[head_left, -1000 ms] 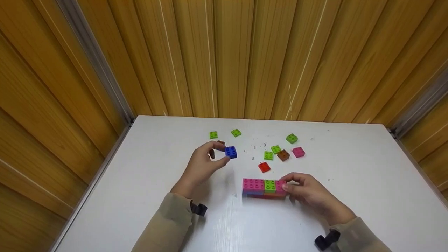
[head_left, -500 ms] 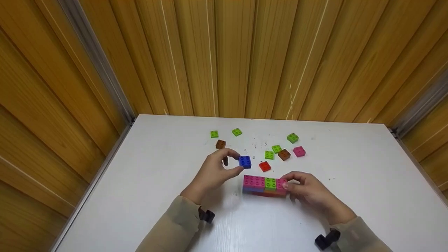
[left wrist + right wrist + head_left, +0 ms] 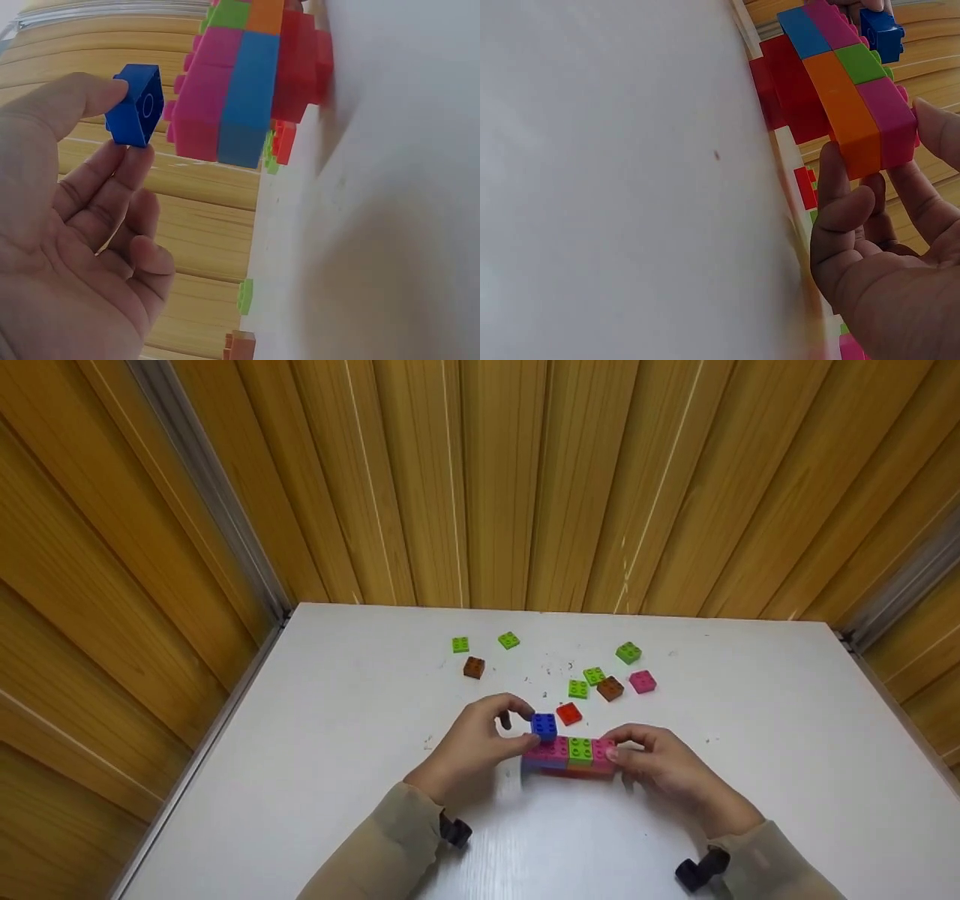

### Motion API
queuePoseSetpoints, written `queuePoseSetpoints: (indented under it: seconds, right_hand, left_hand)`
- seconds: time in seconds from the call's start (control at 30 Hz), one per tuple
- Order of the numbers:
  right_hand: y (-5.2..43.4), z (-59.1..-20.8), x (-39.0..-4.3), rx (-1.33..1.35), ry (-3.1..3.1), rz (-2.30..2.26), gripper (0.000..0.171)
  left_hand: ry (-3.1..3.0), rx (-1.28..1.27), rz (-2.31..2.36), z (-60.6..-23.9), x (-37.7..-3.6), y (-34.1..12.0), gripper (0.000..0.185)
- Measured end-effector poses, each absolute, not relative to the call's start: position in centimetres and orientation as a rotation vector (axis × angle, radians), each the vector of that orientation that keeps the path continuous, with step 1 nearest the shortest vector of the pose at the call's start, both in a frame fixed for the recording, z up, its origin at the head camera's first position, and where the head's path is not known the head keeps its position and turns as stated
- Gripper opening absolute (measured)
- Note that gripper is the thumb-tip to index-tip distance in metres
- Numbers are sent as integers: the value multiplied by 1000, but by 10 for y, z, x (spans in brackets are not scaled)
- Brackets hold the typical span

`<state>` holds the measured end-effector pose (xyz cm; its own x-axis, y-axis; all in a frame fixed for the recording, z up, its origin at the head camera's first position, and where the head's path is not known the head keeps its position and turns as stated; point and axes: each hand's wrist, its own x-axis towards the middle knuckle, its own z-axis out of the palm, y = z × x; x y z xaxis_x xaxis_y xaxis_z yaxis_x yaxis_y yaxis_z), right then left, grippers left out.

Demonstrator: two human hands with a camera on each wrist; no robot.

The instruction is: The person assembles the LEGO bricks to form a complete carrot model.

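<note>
Fingers of the left hand (image 3: 480,739) curl round a blue brick (image 3: 544,725), pinching it between thumb and fingertips just above the left end of the block wall (image 3: 570,756). In the left wrist view the brick (image 3: 136,105) sits tilted at the fingertips, close to the wall's pink studs (image 3: 196,90) but not yet pressed on. The right hand (image 3: 664,769) grips the wall's right end, thumb on the near face and fingers behind, holding it on the white table (image 3: 337,750). The wall stands in layers: pink and green on top, blue and orange under them, red lowest.

Farther back lie loose bricks: a red one (image 3: 568,713) just behind the wall, green ones (image 3: 577,688), two brown (image 3: 473,667) and a pink (image 3: 642,682). The wall's far face is hidden, and the right hand's fingertips are out of sight behind it. Both sleeves are cut off by the near edge.
</note>
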<state>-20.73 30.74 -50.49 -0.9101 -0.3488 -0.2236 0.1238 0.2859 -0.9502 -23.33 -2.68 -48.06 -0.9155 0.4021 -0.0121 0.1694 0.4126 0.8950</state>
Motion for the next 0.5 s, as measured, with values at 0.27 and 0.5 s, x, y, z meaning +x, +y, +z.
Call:
queuePoseSetpoints:
  seconds: [0.27, 0.5]
  right_hand:
    - [308, -506, -206, -221, 2179, -1659, 43]
    - [308, -505, -207, -215, 2182, -1647, 43]
  left_hand:
    - [2434, 535, 1469, -487, -233, -26, 30]
    - [2425, 570, 1440, -488, -234, -28, 29]
